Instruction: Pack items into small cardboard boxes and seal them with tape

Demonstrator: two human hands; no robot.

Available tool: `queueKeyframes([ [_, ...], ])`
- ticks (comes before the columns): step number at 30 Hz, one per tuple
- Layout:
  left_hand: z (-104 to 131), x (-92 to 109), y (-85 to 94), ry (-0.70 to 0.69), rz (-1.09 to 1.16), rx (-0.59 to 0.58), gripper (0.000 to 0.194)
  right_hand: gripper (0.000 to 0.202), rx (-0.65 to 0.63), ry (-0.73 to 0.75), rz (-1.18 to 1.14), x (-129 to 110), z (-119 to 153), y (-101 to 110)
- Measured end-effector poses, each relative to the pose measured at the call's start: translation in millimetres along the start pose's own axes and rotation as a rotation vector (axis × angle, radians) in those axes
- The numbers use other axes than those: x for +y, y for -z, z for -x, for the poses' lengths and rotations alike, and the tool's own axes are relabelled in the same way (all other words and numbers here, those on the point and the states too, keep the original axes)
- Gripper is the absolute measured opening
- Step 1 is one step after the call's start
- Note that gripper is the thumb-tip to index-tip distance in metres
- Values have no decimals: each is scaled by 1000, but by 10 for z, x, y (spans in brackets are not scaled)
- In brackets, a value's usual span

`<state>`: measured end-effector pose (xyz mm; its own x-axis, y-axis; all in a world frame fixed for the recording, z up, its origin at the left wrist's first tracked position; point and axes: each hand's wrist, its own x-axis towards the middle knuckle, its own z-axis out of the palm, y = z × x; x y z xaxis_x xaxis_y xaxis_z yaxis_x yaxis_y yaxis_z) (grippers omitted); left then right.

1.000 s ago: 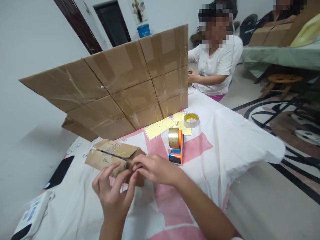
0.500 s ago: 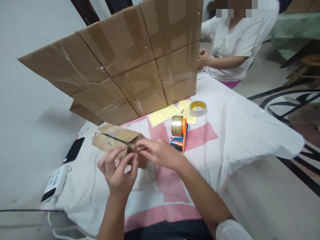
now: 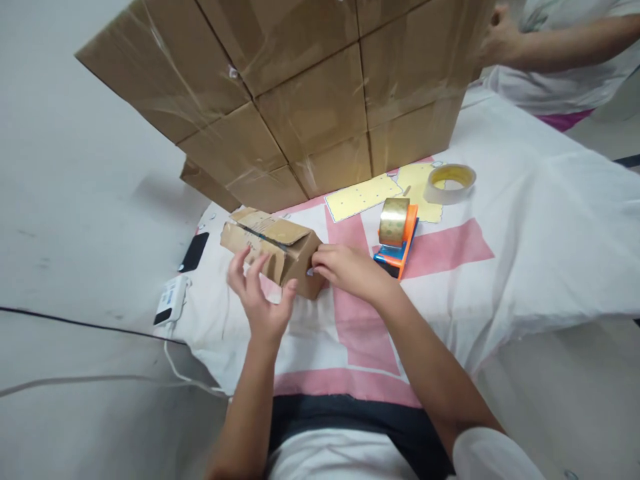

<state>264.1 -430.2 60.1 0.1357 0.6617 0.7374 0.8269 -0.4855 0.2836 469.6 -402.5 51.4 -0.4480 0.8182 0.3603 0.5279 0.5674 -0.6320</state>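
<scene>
A small brown cardboard box (image 3: 286, 231) lies on the cloth-covered table, a dark seam running along its top and a flap lifted slightly at its near end. My left hand (image 3: 263, 300) is at the box's near side, fingers curved and spread apart, holding nothing. At the box's right end is my right hand (image 3: 347, 267), its thumb and fingers pinched together. A tiny whitish bit shows by those fingertips, too small to name. Right of this hand stands an orange and blue tape dispenser (image 3: 411, 230) with a roll of brown tape (image 3: 394, 223) on it.
A tall wall of taped cardboard boxes (image 3: 315, 107) stands behind. Near it lie yellow printed patches (image 3: 365, 197) and a loose tape roll (image 3: 450, 187). A black phone-like slab (image 3: 194, 252) and a white power strip (image 3: 173, 299) sit left. Another person's arm (image 3: 565, 47) is at upper right.
My hands have moved apart; the left has come off the box's end and spread, and the right has shifted to its right end. The view has tilted down and turned left.
</scene>
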Motion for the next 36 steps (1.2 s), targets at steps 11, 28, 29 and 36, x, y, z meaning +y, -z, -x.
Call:
queueKeyframes([
  [11,265,-11,-375,-9,-21,36,99,39,217,-104,125,-65,-60,-105],
  [28,238,-47,-417,102,111,-17,101,51,271,-175,-211,106,-150,-301],
  [29,239,-53,-420,101,117,-18,100,52,275,-168,-221,112,-153,-306],
  [36,234,-105,-439,62,146,-19,99,53,301,-131,-276,134,-170,-322],
])
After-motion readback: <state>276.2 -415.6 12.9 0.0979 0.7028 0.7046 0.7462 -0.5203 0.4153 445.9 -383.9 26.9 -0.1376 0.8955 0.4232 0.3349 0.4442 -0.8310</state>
